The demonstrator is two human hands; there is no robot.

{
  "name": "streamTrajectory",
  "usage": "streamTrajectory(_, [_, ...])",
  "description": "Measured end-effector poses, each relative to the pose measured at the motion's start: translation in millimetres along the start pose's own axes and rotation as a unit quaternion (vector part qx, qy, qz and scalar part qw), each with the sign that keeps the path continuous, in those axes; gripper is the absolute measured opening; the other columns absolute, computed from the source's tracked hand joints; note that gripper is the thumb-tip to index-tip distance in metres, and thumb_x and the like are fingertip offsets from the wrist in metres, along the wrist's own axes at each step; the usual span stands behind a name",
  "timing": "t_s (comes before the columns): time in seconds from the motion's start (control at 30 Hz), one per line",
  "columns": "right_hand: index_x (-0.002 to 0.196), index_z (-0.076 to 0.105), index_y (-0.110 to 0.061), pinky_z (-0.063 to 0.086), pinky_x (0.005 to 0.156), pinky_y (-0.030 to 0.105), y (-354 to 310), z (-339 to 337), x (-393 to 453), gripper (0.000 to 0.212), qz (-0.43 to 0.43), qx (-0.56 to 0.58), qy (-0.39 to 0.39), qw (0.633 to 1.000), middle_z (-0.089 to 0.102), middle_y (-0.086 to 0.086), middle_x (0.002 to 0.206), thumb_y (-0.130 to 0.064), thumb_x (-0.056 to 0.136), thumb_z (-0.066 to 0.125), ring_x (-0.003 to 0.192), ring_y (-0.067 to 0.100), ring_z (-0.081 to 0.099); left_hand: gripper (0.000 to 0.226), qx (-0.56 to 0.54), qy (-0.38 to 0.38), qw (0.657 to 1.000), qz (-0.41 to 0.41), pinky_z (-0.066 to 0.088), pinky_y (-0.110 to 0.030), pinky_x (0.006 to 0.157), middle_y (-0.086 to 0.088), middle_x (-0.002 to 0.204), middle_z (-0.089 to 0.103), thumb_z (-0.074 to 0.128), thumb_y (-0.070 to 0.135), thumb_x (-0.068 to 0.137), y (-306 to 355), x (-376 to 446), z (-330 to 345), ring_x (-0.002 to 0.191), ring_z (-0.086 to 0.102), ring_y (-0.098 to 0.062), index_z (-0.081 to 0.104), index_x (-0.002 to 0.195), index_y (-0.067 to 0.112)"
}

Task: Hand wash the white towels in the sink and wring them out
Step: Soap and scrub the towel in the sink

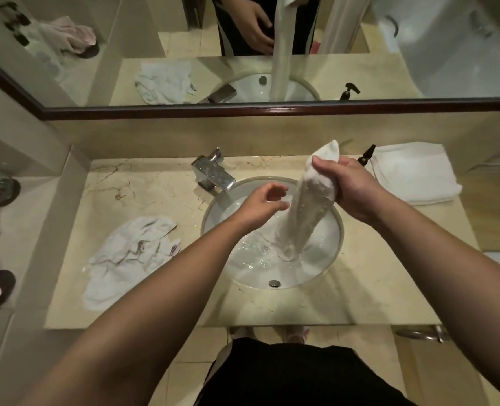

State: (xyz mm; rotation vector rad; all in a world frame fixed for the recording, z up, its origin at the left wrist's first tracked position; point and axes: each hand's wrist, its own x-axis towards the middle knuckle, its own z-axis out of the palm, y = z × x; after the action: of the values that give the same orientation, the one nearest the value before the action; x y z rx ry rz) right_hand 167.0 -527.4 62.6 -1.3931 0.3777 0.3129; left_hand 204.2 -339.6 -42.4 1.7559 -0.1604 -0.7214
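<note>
A person stands at a bathroom counter (360, 294), forearms reaching over the round sink (325, 259). The left hand (260, 206) hovers with fingers loosely curled, holding nothing, just beside a wet towel (298, 218) whose lower end trails into the basin; the right hand (348, 189) grips its upper end. Wringing would likely go best with the left hand closing lower on the roll and twisting against the right, keeping runoff over the sink. A crumpled towel (128, 253) lies left, a folded towel (413, 174) right. Whether the tap (213, 174) runs is hard to make out; a dark pump bottle (366, 155) sits partly hidden behind the right hand
</note>
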Motion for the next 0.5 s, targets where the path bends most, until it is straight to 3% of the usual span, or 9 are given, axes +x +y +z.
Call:
streamTrajectory(0.07, [0.089,0.063,-0.008,0.053,0.071,0.029,-3.1,2.1,1.3,0.014,-0.002,0.013,-0.003,1.0,0.063,0.009,0.08,-0.019,0.097,0.06,0.071,0.019,0.062,0.053,0.047,-0.029,0.998,0.004,0.047,-0.028,0.102,-0.003,0.13,0.064,0.073,0.008,0.081,-0.1,2.1,8.2,0.121,0.058,-0.012,0.059,0.132,0.015])
streamTrajectory(0.17, [0.09,0.061,-0.01,0.052,0.072,0.03,-11.0,-0.8,2.6,0.012,0.002,0.018,-0.007,1.0,0.062,0.007,0.08,-0.019,0.098,0.06,0.072,0.018,0.061,0.033,0.061,-0.037,0.997,0.015,0.051,-0.037,0.094,-0.007,0.111,0.072,0.075,0.011,0.083,-3.5,3.0,19.9,0.098,0.065,-0.011,0.068,0.116,0.012])
streamTrajectory(0.27, [0.089,0.061,-0.01,0.052,0.069,0.029,-14.9,-3.2,3.0,0.012,0.003,0.018,-0.003,1.0,0.062,0.007,0.079,-0.019,0.097,0.06,0.07,0.018,0.061,0.024,0.07,0.01,0.997,0.033,0.053,-0.04,0.088,-0.013,0.101,0.073,0.076,0.021,0.085,-13.9,1.5,24.4,0.087,0.064,-0.013,0.07,0.103,0.007])
streamTrajectory(0.4, [0.092,0.06,-0.009,0.055,0.064,0.026,-17.7,-9.2,3.1,0.011,0.0,0.05,0.001,0.999,0.061,0.008,0.078,-0.019,0.097,0.061,0.068,0.018,0.061,0.017,0.093,0.071,0.993,-0.006,0.042,-0.027,0.063,0.011,0.068,0.06,0.079,0.021,0.084,-35.5,-2.2,20.9,0.061,0.051,-0.001,0.063,0.081,0.022])
streamTrajectory(0.5, [0.095,0.061,-0.007,0.056,0.064,0.026,-18.7,-19.1,5.4,0.014,-0.004,0.056,0.02,0.998,0.062,0.007,0.079,-0.022,0.096,0.062,0.068,0.018,0.062,0.018,0.058,0.087,0.994,-0.02,0.039,-0.029,0.063,0.012,0.063,0.055,0.078,0.022,0.087,-44.6,-2.2,19.5,0.059,0.048,-0.008,0.062,0.077,0.021])
